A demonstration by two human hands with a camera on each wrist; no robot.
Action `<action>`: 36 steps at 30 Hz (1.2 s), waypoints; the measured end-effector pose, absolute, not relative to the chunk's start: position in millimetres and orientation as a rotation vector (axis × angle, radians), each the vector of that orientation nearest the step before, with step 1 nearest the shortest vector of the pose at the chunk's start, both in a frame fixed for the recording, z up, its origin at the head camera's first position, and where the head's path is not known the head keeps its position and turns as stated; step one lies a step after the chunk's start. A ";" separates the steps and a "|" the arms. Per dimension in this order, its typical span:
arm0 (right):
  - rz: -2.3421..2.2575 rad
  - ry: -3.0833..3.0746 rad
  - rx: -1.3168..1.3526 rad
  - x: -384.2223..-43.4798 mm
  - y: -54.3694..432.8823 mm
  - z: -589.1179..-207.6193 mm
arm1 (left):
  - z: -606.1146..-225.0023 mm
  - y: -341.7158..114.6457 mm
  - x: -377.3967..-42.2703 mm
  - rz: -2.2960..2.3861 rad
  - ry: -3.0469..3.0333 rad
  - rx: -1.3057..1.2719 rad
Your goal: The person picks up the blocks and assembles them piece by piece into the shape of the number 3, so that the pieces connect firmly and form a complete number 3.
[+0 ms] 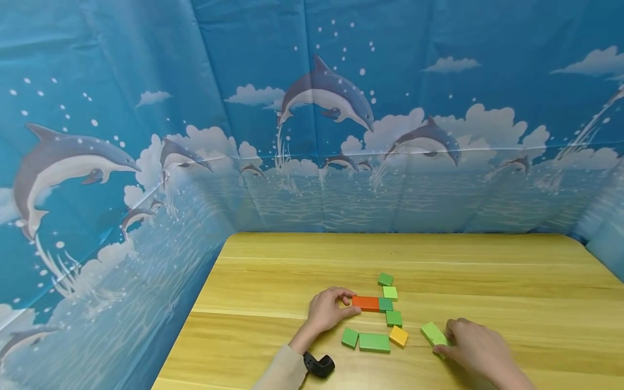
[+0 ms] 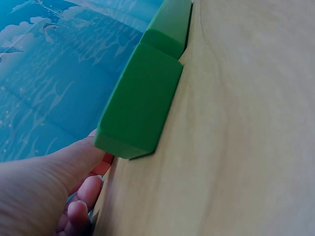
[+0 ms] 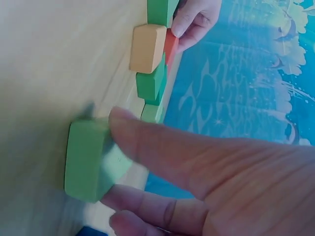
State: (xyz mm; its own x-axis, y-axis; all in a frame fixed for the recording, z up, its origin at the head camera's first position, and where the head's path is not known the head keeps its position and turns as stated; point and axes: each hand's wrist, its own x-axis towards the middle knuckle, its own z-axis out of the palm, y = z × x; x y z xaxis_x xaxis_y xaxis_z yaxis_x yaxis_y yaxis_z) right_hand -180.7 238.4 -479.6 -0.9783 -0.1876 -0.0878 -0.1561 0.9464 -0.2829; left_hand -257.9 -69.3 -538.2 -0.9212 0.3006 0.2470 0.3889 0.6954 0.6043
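Note:
My left hand (image 1: 327, 310) pinches the left end of a red rectangular block (image 1: 365, 303) between thumb and fingers. This block lies flat, its right end against a dark green square block (image 1: 385, 304). To the right, my right hand (image 1: 480, 346) holds the near end of a light green rectangular block (image 1: 433, 333). In the right wrist view, its thumb and fingers sit on opposite sides of that light green block (image 3: 86, 162), which is at the tabletop. Whether it is slightly raised, I cannot tell.
Several blocks form a bent line: a green square (image 1: 385, 279), a lighter green square (image 1: 390, 293), another green square (image 1: 394, 318), a yellow-orange square (image 1: 398, 336), a green rectangle (image 1: 374, 343) and a green square (image 1: 349, 338). A dolphin-print curtain (image 1: 312, 200) borders the wooden table (image 1: 273, 271).

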 end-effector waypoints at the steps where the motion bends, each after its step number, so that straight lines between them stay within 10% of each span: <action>1: -0.417 2.998 -0.285 -184.1 236.9 -478.2 | -538.3 -69.3 -258.0 -1.032 -2.774 -0.567; 36: -0.581 2.989 -0.131 -315.8 198.9 -475.9 | -536.3 -69.1 -257.5 -1.032 -2.789 -0.551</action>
State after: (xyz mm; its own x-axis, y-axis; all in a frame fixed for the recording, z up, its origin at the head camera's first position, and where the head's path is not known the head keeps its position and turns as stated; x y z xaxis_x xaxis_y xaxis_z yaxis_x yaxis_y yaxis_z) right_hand -315.8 198.9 -475.9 -0.9919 -0.1019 -0.0757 -0.0661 0.9238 -0.3770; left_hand -257.5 -69.1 -536.3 -0.9270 0.2950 0.2315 0.3747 0.7016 0.6061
